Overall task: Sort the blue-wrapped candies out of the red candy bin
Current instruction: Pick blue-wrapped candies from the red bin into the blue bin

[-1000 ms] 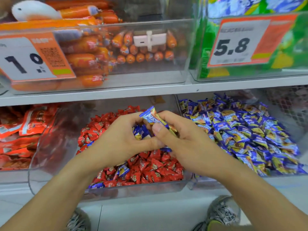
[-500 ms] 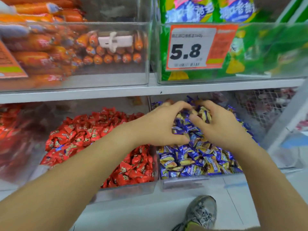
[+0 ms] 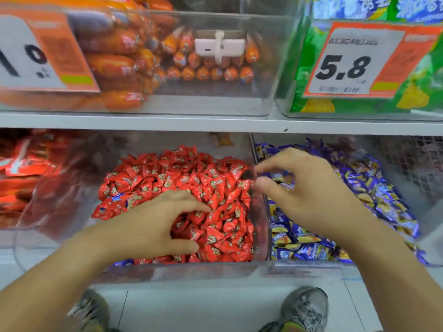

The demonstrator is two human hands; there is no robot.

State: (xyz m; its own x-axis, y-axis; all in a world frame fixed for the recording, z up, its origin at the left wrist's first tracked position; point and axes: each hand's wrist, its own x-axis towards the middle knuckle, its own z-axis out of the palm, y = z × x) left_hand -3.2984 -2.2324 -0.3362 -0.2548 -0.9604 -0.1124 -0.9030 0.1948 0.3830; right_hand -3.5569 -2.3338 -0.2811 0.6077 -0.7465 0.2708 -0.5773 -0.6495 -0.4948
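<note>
A clear bin (image 3: 182, 271) on the lower shelf holds a heap of red-wrapped candies (image 3: 182, 178). A few blue-wrapped candies (image 3: 118, 197) lie among them at the left, and one more (image 3: 123, 262) sits at the front edge. To its right a second clear bin (image 3: 304, 267) is full of blue-wrapped candies (image 3: 374, 188). My left hand (image 3: 153, 224) lies over the red heap, fingers spread and touching the candies, holding nothing I can see. My right hand (image 3: 309, 190) hovers over the blue bin near the wall between the bins, fingers loosely bent and empty.
A bin of red packets (image 3: 21, 173) stands at the far left. The upper shelf (image 3: 215, 123) carries a bin of orange sausages (image 3: 115, 65) and green bags behind a 5.8 price tag (image 3: 354, 68). My shoes (image 3: 304, 307) are on the floor below.
Both hands carried blue candies from over the red bin to the blue bin and let them go. My left hand has come back onto the red heap; my right hand is drawing back leftward.
</note>
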